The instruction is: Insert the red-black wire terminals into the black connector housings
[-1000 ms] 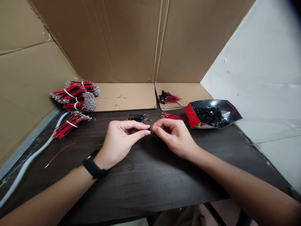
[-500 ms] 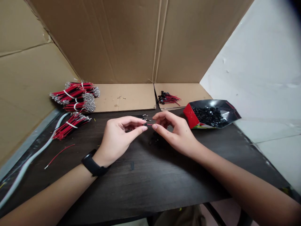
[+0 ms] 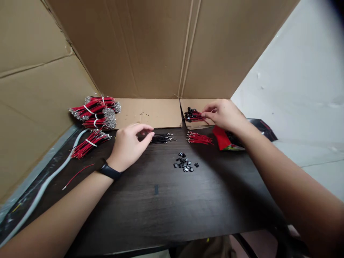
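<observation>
The hands have just parted. Half a second ago they met near the centre of the frame, with a dark piece and a short red wire between their fingertips. Now the right hand (image 3: 225,114) is at the upper right, its fingertips at the tails of the connector leads (image 3: 192,114) piled on the cardboard sheet (image 3: 147,107). That piece no longer shows at the centre, which suggests the right hand has carried it to this pile. The right grip is pinched nearly closed, but I cannot tell whether it holds a lead or only touches one.

The left hand (image 3: 130,143), a dark band (image 3: 110,172) at its wrist, is left of centre, at the near ends of the black wires (image 3: 162,138). Its thumb and forefinger tips are close together; whether that grip has caught a wire cannot be told.

With the hands apart, the loose black housings (image 3: 185,164) show on the bench (image 3: 150,215) just right of centre, and the red wires (image 3: 199,138) lie above them. The red box (image 3: 221,138) at the right is partly hidden behind the right forearm. Strapped wire bundles (image 3: 92,109) are heaped at the upper left.
</observation>
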`<state>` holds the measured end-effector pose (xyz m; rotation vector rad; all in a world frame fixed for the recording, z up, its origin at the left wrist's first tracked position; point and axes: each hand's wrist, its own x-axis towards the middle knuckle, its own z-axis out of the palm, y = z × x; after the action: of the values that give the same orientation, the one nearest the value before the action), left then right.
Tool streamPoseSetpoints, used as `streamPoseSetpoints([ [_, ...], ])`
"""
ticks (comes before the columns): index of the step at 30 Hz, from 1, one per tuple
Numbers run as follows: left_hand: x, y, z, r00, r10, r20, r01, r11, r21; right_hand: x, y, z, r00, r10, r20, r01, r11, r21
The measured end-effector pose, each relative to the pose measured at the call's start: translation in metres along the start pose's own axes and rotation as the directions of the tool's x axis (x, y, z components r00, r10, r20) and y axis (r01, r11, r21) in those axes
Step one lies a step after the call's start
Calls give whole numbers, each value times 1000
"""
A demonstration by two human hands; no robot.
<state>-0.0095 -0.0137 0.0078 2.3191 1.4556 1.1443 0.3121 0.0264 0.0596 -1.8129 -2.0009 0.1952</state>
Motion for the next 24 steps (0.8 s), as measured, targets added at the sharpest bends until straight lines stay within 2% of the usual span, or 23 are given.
streamPoseSetpoints([
  [2,1,-6,1,994,81,79,-85,995,46,22,4,-2,995,84,59,-78,992,-101],
  [4,1,-8,3,974,146,170,-159,985,61,37,5,2,990,113,89,-98,982,-159],
  [8,-3,-6,8,942,194,274,-229,968,99,41,2,10,994,85,71,-65,967,-248],
  [12,-5,-6,10,940,192,283,-236,963,130,12,-11,10,999,-32,3,32,977,-210],
  [15,-5,-7,10,945,184,271,-227,965,135,-20,-27,11,986,-138,96,148,983,-108],
  [18,-5,-7,9,952,163,258,-199,972,123,-45,-36,19,955,-233,185,261,955,-143],
  [20,-4,-4,8,960,142,242,-169,981,93,-53,-36,26,947,-261,186,292,942,-168],
  [24,-4,6,7,981,47,188,-36,998,-58,-55,-25,37,945,-250,211,270,960,-71],
])
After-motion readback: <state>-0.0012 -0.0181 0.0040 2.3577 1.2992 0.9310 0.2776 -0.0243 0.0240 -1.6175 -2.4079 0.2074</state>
